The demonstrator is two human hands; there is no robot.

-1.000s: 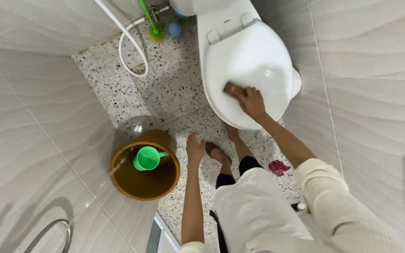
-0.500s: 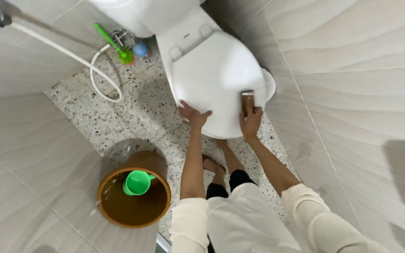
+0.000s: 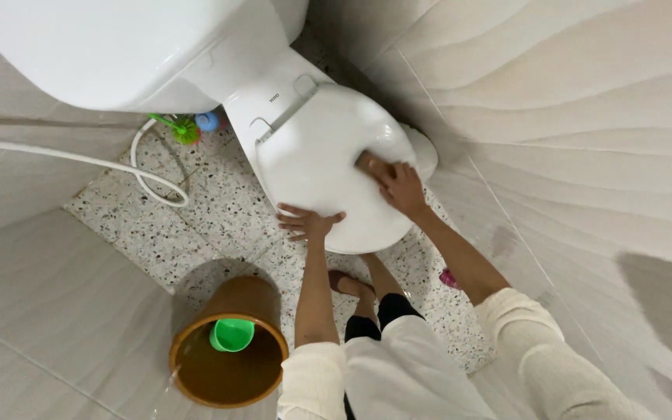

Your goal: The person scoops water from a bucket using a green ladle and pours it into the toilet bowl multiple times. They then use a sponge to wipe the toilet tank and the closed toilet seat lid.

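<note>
A white toilet with its lid (image 3: 316, 159) closed fills the upper middle of the head view. My right hand (image 3: 400, 187) presses a small brown scrubbing pad (image 3: 368, 162) onto the lid's right half. My left hand (image 3: 308, 222) rests flat with fingers spread on the lid's near left edge and holds nothing. My bare foot (image 3: 348, 284) stands on the speckled floor just below the bowl.
A brown bucket (image 3: 196, 377) of water with a green scoop (image 3: 232, 334) floating in it stands at the lower left. A white spray hose (image 3: 145, 180) loops over the speckled floor (image 3: 219, 222). A green toilet brush (image 3: 184, 128) sits by the cistern (image 3: 110, 50). Tiled walls close in on both sides.
The view has shifted nearer the cistern. My right hand and the pad have slid across the lid. My left hand came up from my side onto the lid's edge.
</note>
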